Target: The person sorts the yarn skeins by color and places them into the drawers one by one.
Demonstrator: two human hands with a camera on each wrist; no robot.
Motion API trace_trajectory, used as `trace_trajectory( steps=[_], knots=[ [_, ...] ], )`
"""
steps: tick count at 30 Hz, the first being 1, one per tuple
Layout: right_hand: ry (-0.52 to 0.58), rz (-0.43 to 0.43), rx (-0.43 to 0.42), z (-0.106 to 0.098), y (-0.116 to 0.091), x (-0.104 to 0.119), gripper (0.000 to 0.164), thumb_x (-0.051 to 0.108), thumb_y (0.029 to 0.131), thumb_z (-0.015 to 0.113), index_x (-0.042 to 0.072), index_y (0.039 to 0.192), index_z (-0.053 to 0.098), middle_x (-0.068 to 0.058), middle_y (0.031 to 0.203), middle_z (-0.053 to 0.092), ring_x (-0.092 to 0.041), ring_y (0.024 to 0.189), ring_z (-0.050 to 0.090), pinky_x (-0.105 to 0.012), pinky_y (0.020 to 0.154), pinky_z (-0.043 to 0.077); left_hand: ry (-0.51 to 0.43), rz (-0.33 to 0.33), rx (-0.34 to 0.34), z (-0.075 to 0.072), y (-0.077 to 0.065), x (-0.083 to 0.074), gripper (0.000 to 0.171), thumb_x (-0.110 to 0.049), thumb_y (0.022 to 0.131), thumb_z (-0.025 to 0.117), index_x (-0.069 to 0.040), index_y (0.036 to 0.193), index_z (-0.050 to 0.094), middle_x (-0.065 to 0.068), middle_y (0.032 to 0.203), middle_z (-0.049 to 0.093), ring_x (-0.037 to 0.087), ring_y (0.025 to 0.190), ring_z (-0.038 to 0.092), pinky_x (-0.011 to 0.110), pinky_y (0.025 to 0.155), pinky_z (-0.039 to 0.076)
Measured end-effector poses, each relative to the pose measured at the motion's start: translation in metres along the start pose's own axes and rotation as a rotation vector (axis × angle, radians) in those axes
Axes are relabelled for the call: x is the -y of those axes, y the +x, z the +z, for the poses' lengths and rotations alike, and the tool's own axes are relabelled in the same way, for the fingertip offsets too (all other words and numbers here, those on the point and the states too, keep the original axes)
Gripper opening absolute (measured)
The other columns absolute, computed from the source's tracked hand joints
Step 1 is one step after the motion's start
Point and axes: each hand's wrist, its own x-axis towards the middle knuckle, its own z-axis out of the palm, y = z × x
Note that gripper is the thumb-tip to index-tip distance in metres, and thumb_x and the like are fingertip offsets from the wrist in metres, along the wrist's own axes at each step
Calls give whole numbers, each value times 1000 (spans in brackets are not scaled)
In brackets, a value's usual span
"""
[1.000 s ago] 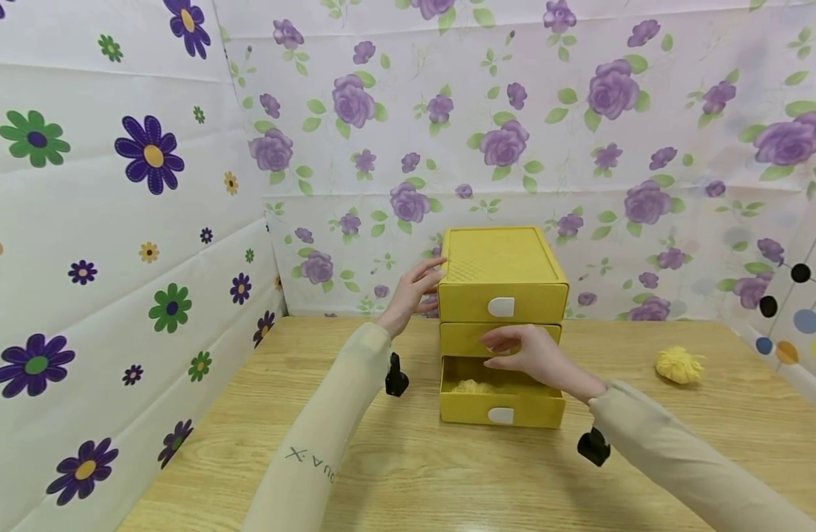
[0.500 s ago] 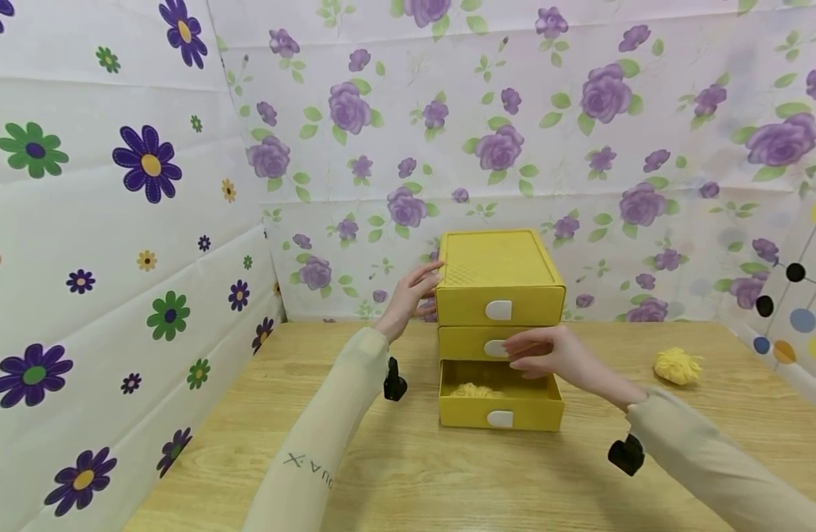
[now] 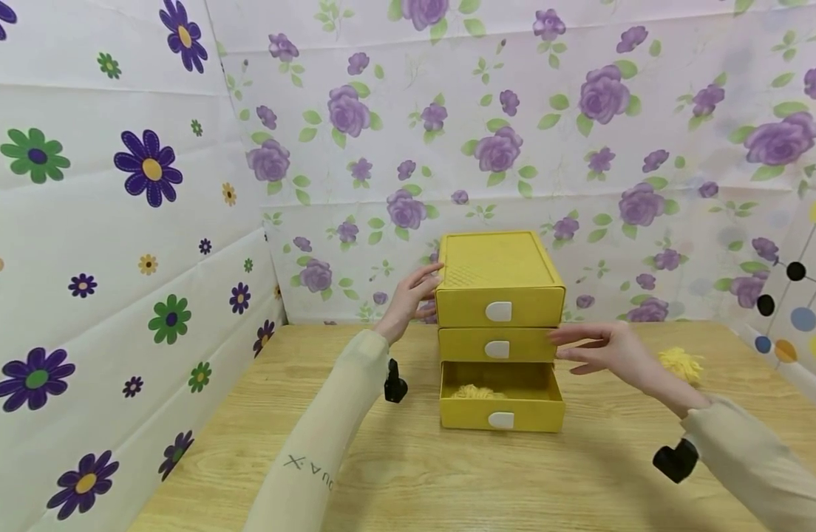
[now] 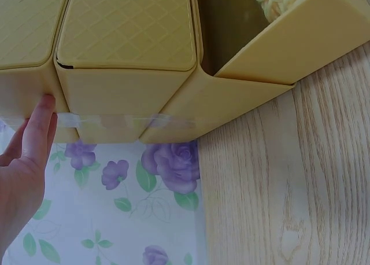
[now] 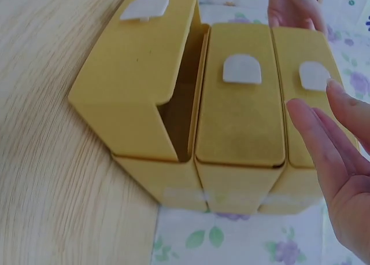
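A yellow three-drawer storage box with white pull tabs stands at the back of the table. Its bottom drawer is pulled out, and a pale yellow yarn ball lies inside at the left. The upper two drawers are closed. My left hand rests its extended fingertips on the box's left side, near the top; the left wrist view shows these fingers against the side wall. Beside the box's right edge, my right hand hovers with thumb and fingers apart, holding nothing.
Another yellow yarn ball sits on the wooden table at the right, partly behind my right hand. Flower-patterned cloth covers the back wall, and a second flowered sheet hangs at the left.
My right hand has moved right, from over the open drawer to beside the box, uncovering the middle drawer's tab. The left hand has stayed against the box.
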Motion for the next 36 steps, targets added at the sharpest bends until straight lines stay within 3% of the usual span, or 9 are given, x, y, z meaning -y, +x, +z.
trace_trajectory(
  steps=[6,16,31,36],
  knots=[
    [-45,15,-40,-15,-10,-5,38,9,85,64,-8,118,55,-27,111,55,-30,89,61,-43,65,51,1,6,9,0,-1,-1,46,-22,95,48,-10,139,38,15,127,41,38,109,44,48,85,41],
    [-36,-61,-98,-46,-25,-18,36,-3,86,58,-4,122,54,2,108,62,-20,89,62,-43,63,50,4,2,12,1,-2,0,45,-22,96,47,-11,139,38,15,129,41,35,106,46,48,86,40],
    [-84,27,-163,-89,-51,-40,39,2,88,57,-5,126,50,9,109,60,-14,91,60,-36,67,51,17,11,-4,1,0,0,46,-21,96,47,-9,139,38,14,125,43,37,106,46,46,83,43],
    [-174,85,-186,-103,-59,-52,44,9,89,59,-1,130,46,15,111,55,-7,92,59,-31,69,50,19,7,7,1,0,0,46,-21,96,47,-10,139,37,16,128,40,38,108,44,46,84,42]
  ],
)
